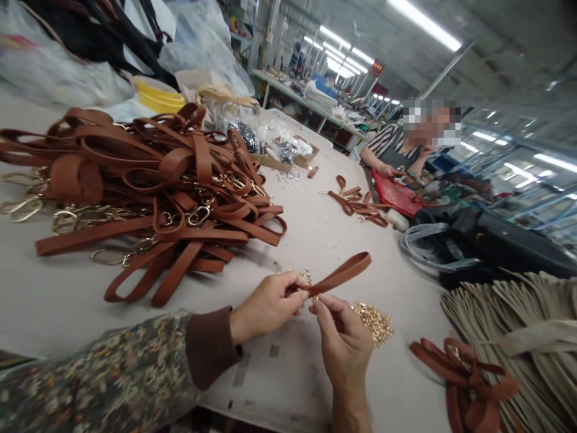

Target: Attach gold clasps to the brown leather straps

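My left hand (pixel 270 305) pinches the end of a brown leather strap (pixel 342 272), whose folded loop points away to the right. Thumb and fingertips of my right hand (pixel 346 338) are closed on a tiny gold rivet (pixel 316 297), right beside the pinched strap end. Just past my right hand lies a heap of small gold rivets (pixel 375 323). A few more gold pieces (pixel 306 275) sit behind my left fingers, which partly hide them.
A large pile of brown straps (pixel 166 174) with gold clasps covers the left. At right lie more brown straps (pixel 469 379), beige strips (pixel 532 325) and a black bag (pixel 509 240). Farther back, a person (pixel 392 150) handles a red bag (pixel 396 191). A yellow tub (pixel 160 96) stands behind.
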Demonstrator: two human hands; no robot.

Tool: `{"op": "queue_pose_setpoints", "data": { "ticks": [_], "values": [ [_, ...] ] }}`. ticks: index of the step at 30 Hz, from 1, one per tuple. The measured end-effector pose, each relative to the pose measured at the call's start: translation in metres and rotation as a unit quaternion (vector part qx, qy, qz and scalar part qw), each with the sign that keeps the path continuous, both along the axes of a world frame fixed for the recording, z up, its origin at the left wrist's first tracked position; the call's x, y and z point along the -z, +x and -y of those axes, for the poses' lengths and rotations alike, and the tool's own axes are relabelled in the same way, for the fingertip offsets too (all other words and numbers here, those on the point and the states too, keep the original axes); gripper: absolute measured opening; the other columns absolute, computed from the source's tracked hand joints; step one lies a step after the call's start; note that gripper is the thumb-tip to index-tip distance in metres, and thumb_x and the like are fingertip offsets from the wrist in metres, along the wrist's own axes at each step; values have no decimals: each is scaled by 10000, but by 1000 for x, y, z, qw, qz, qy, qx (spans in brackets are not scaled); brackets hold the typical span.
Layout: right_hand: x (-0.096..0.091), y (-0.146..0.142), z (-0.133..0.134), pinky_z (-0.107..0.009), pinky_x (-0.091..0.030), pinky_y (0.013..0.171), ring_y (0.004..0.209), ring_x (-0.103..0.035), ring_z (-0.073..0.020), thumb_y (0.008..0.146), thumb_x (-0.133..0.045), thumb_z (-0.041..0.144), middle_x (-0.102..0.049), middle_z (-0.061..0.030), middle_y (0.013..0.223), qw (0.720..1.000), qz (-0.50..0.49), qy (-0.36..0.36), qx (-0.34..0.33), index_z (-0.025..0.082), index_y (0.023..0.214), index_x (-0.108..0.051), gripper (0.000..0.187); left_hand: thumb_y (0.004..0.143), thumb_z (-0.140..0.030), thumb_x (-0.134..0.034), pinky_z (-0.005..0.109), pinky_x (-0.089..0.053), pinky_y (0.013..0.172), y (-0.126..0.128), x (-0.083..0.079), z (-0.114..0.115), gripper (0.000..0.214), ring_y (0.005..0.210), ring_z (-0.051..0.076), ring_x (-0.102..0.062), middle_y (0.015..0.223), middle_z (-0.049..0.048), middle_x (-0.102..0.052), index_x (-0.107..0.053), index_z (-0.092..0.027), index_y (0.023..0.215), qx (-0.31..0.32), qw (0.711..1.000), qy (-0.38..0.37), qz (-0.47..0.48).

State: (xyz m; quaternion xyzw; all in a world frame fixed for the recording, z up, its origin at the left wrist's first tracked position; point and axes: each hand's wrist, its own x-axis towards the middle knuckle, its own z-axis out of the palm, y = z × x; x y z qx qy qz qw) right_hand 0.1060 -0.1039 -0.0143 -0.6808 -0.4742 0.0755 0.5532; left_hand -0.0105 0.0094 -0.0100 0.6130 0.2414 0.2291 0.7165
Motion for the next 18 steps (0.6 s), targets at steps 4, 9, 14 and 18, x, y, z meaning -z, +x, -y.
{"op": "queue_pose_setpoints", "data": {
  "ticks": [4, 9, 14, 18],
  "values": [
    [-1, -8, -3, -247, -541, 713, 748, -681, -134, 878, -636, 195, -732, -9, 860, 995, 93, -8, -19, 215, 972, -707, 120, 825, -285, -539, 233, -504, 623, -2, 2, 2, 183, 663, 120, -581, 760, 15, -631, -628, -135, 879, -6, 1000, -13, 24],
    [-4, -8, -7, -240, -521, 726, 781, -671, -130, 894, -621, 168, -724, -16, 885, 987, 159, -1, -15, 199, 979, -695, 118, 818, -213, -525, 209, -441, 577, -4, 3, 1, 182, 640, 114, -551, 730, 13, -625, -668, -126, 889, -24, 998, 55, 18],
    [1, -7, -6, -254, -516, 717, 773, -663, -136, 891, -624, 168, -719, -24, 884, 983, 183, 16, 5, 194, 979, -688, 112, 827, -167, -510, 215, -413, 583, -6, 2, 2, 206, 660, 121, -545, 744, 15, -639, -697, -128, 904, -25, 992, 125, 4],
    [7, -11, -4, -265, -526, 711, 751, -661, -139, 872, -650, 210, -717, -28, 867, 990, 135, 8, 41, 191, 954, -694, 95, 832, -114, -510, 224, -419, 627, -6, 1, 3, 202, 705, 127, -560, 764, 10, -650, -701, -139, 896, -35, 984, 176, 9]
  ]
}}
